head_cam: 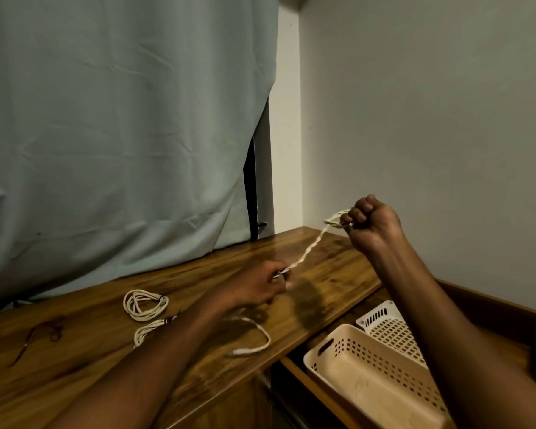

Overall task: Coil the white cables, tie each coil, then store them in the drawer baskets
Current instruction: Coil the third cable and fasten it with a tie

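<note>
A white braided cable [307,252] stretches taut between my two hands above the wooden top. My right hand [367,222], raised near the wall corner, is closed on loops of it. My left hand [260,287], lower and nearer, pinches the cable; its loose tail [254,345] curves down to the table's front edge. Two tied white coils lie to the left: a round coil [144,305] and a flatter coil [149,331] partly hidden by my left forearm. In the open drawer sit a beige basket [362,366] and a white basket [393,332].
The wooden table top [90,366] runs from left to the wall corner. A dark brown tie [37,339] lies on it at the left. A grey-green curtain [121,119] hangs behind the table. The open drawer's wooden rim [492,301] is at lower right.
</note>
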